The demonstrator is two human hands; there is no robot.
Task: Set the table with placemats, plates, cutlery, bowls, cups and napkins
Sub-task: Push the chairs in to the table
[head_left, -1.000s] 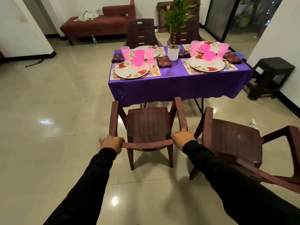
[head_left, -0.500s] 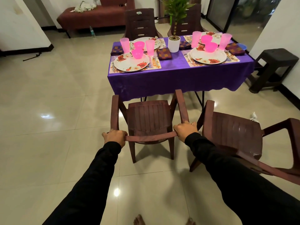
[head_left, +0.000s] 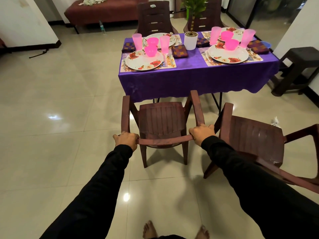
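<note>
My left hand [head_left: 126, 138] and my right hand [head_left: 202, 133] grip the two ends of the top rail of a dark brown plastic chair [head_left: 162, 121], which faces a table with a purple cloth [head_left: 198, 78]. On the table lie floral placemats with flowered plates [head_left: 144, 60] [head_left: 227, 53], pink bowls [head_left: 150, 50], pink cups [head_left: 164, 44], cutlery and checked napkins [head_left: 179, 51]. A white plant pot [head_left: 190, 40] stands mid-table.
A second brown chair [head_left: 255, 140] stands close on the right, turned sideways. Two more chairs [head_left: 153, 19] sit behind the table. A dark stool [head_left: 296, 69] is at the right wall, a red couch [head_left: 103, 11] at the back. My bare feet [head_left: 150, 230] show below.
Holding the chair, I have moved closer to the table. The chair's front now sits near the hanging cloth edge, and my feet have come into view.
</note>
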